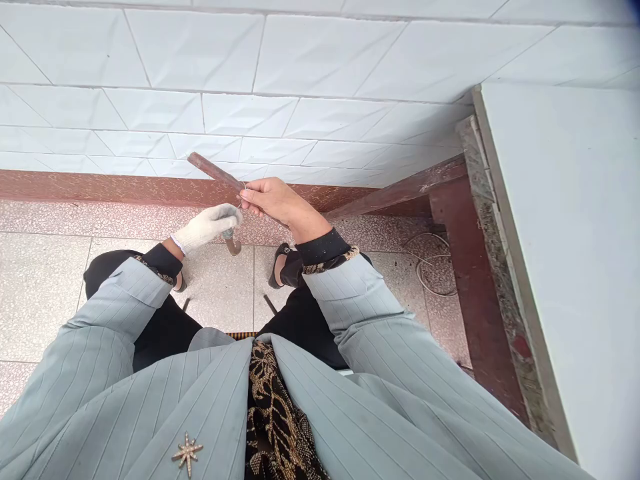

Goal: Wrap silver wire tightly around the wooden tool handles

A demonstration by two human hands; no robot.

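A dark brown stick [215,170] slants through the middle of the view, its far end pointing up and left. My bare right hand [274,199] is closed around it, thumb and forefinger pressed on a thin wire [245,187] looped about the stick. Just to the left, my left hand [207,225] wears a white glove and is closed. From under its fingers sticks out a tool with a curved brown end [233,247]; its upper part is hidden by the glove. The wire runs down from the stick toward the gloved fingertips.
White tiled wall [245,117] rises in front, with a reddish-brown skirting [100,187] below it. At the right stands a white-topped table [570,233] with a brown frame [480,300]. A coiled cable [433,263] lies on the speckled floor [215,283] beneath it.
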